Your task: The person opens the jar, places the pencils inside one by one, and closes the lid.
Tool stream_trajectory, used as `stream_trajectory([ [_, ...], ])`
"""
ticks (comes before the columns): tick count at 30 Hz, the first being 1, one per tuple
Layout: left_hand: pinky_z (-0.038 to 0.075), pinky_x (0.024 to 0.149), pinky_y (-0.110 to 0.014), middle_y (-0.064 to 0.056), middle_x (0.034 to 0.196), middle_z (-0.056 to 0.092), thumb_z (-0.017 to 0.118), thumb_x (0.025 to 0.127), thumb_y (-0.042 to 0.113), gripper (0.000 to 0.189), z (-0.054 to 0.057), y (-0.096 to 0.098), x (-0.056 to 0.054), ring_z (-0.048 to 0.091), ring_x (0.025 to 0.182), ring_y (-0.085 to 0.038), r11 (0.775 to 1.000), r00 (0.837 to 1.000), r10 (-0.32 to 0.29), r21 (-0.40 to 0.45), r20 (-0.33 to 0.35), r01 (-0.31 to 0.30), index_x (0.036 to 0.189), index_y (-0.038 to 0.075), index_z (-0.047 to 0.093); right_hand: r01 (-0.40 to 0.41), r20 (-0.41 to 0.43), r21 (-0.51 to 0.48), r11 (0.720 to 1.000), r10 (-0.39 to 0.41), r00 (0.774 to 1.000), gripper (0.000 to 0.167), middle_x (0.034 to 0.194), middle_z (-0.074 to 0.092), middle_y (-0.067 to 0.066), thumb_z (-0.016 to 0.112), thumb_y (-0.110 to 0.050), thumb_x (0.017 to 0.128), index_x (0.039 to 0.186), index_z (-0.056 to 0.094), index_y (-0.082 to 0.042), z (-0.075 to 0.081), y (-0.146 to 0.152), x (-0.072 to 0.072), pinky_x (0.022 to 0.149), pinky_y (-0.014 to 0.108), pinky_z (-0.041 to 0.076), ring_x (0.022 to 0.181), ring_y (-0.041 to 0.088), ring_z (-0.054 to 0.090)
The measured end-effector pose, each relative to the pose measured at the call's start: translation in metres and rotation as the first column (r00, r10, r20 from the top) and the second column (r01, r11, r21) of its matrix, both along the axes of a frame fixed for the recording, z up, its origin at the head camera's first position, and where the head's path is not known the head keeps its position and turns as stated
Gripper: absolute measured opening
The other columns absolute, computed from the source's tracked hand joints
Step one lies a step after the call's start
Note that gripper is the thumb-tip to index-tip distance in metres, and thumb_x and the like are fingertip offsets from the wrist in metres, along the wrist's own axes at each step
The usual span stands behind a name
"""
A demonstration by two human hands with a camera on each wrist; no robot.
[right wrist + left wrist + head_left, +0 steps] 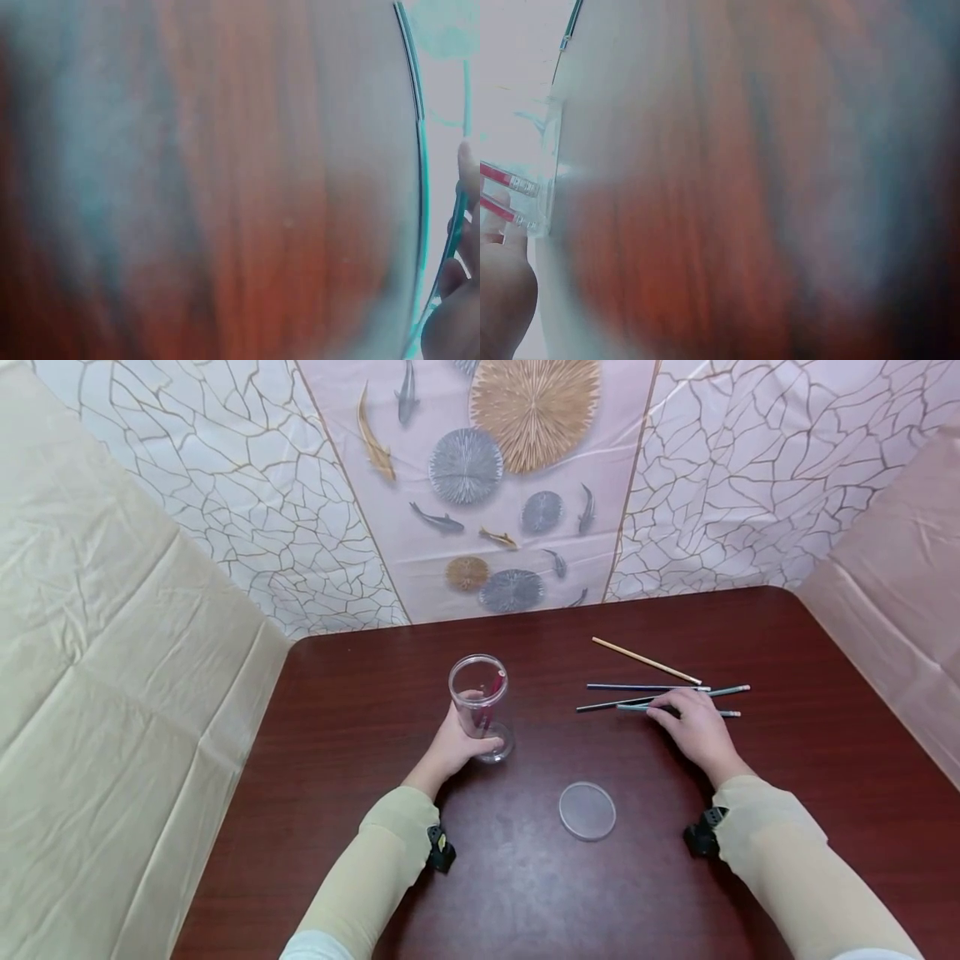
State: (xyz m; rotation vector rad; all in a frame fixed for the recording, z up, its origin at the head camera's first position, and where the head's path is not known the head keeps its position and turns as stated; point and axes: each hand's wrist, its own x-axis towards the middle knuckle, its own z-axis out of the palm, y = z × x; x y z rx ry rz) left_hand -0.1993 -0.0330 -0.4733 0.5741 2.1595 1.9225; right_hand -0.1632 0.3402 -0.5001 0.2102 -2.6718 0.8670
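Observation:
My left hand [456, 737] grips a clear cylindrical jar [480, 702] that stands upright on the table. Red pencils [506, 180] lean inside it, seen through its wall in the left wrist view. Over on the right, my right hand [697, 731] pinches a teal pencil [457, 217] between thumb and fingers, lifted off the tabletop in the right wrist view. Under and beside these fingers lie a dark green pencil [600, 707] and a dark blue pencil [637, 687]. A natural-wood pencil [637, 657] lies farther back at a slant.
A round clear lid [587, 811] lies flat on the dark wood table [517, 893], between the forearms. Patterned cloth [510, 527] hangs behind the table's back edge, and beige cloth [112, 693] hangs at the left side. Both wrists wear small black cameras [703, 833].

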Motion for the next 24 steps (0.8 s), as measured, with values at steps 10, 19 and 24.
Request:
stream_trajectory([
  [10, 0.028, 0.105, -0.045, -0.024, 0.131, 0.042, 0.076, 0.066, -0.01, 0.079, 0.003, 0.001, 0.001, 0.042, 0.119, -0.031, 1.0, 1.0, 0.003, 0.003, 0.017, -0.003, 0.128, -0.007, 0.027, 0.04, -0.03, -0.042, 0.998, -0.042, 0.999, 0.009, 0.091, 0.066, 0.011, 0.065, -0.012, 0.088, 0.095, 0.066, -0.007, 0.019, -0.016, -0.001, 0.08, 0.047, 0.037, 0.094, 0.03, 0.05],
  [19, 0.029, 0.104, -0.031, -0.019, 0.14, 0.039, 0.077, 0.066, -0.01, 0.092, -0.001, 0.0, -0.008, 0.04, 0.125, -0.023, 0.996, 0.998, -0.062, 0.057, 0.011, 0.062, 0.14, 0.0, 0.022, 0.137, -0.067, -0.145, 0.98, -0.148, 0.987, 0.015, 0.089, 0.064, 0.014, 0.063, -0.014, 0.09, 0.1, 0.064, -0.003, 0.038, -0.027, -0.001, 0.072, 0.037, 0.038, 0.084, 0.027, 0.053],
  [24, 0.029, 0.104, -0.031, -0.017, 0.137, 0.04, 0.074, 0.065, -0.015, 0.087, -0.006, 0.002, -0.011, 0.041, 0.123, -0.02, 0.988, 0.995, -0.094, 0.126, 0.018, 0.091, 0.135, -0.001, 0.024, 0.234, -0.077, -0.22, 0.947, -0.256, 0.964, 0.021, 0.093, 0.066, 0.013, 0.063, -0.019, 0.091, 0.105, 0.063, -0.003, 0.049, -0.034, 0.0, 0.069, 0.02, 0.037, 0.08, 0.008, 0.051],
])
